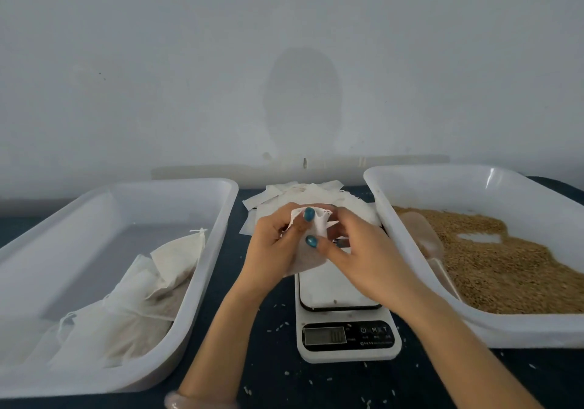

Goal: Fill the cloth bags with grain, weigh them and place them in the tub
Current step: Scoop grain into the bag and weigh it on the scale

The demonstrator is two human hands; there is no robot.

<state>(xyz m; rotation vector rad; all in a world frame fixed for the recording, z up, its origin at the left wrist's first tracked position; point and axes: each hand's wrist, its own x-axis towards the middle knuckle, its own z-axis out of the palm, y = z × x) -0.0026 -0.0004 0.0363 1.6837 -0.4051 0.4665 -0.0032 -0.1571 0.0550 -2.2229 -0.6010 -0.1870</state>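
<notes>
Cloth bag [305,261]: white, at centre frame, held between both hands over the far end of the scale [335,291]. Cannot tell whether its lower edge touches the platform, or how much it holds.

Head view, notes:
- Left hand [271,244] grips the bag's left side, fingers curled into the cloth near its gathered top.
- Right hand [363,250] pinches the bag's top right, fingers bent and close together. Two teal-painted nails show against the white fabric.
- The scale is white with a dark-rimmed platform; its display [325,335] faces the lower edge of the frame, and the digits are too blurred to read.
- Left tub [208,266], white plastic, lower left of frame. Filled bags [142,314] lie heaped in its near right corner, drawstrings loose.
- Right tub [392,228], white plastic, right of frame, holds brown grain [505,266] with a bare patch near the middle. A translucent scoop [426,238] lies at the grain's left edge, against the tub wall.
- Empty bags [284,195] sit stacked flat behind the hands, between the two tubs.
- Dark table [275,374] with stray grains [278,328] scattered around the scale.
- Pale bracelet [189,401] on the left wrist at the bottom edge.
</notes>
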